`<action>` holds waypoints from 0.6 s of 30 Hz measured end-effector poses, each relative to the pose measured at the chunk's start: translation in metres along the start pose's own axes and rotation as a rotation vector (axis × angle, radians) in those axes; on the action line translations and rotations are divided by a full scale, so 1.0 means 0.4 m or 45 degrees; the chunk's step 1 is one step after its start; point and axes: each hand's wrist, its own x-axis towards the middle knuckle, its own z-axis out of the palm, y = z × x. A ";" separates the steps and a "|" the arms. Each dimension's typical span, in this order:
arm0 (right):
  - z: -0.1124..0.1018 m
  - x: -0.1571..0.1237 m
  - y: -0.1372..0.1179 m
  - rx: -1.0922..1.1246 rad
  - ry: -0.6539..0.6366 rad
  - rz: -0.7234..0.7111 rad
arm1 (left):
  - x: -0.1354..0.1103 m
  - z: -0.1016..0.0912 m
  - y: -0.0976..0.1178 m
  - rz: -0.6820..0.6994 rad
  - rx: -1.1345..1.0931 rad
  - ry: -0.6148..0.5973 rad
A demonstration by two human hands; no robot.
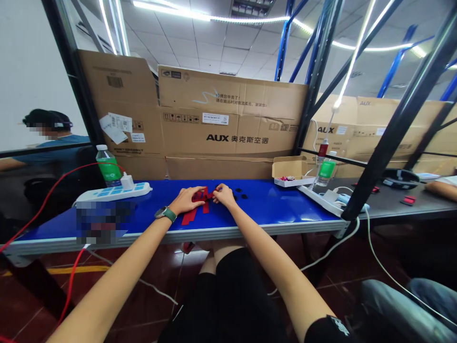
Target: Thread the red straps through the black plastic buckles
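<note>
Blue-topped workbench (271, 205) with an aluminium front edge is serving as our landmark, and we are listing everything from it. Corrugated cardboard cartons (228, 114) printed AUX are standing behind it.

Item one: a thin, flat red cut piece (191, 214) with strip-like legs is lying near the bench's front edge, beneath and between both hands. Item two: the left hand (187, 200) is resting palm down, its fingers curving over the red piece, with a round-faced wristwatch (165, 214) strapped at the wrist. Item three: the right hand (224, 195) is bringing its fingertips together at the red piece's right end. Neither hand is spreading wide, but we cannot tell whether either is firmly gripping. Item four: small black pieces (238, 194) are lying on the bench just right of the right hand, not touching it.

Toward the bench's right end, a small open cardboard box (290, 170) is holding little red items, beside a second power strip (321, 200). Toward its left end, a plastic water bottle (107, 166) with a green label is standing behind a white power strip (113, 192), and a red cable (53, 190) is looping away. Beyond that end, a person in a blue shirt (53, 147) is sitting.
</note>
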 end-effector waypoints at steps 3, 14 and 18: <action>-0.029 0.008 0.013 -0.198 0.228 0.017 | -0.008 -0.004 -0.019 -0.103 0.205 -0.057; -0.020 -0.004 -0.005 -0.299 0.222 -0.698 | 0.007 0.003 -0.020 -0.080 -0.007 0.032; -0.014 -0.018 -0.019 -0.359 -0.039 -0.959 | 0.015 -0.004 -0.012 -0.118 -0.274 0.168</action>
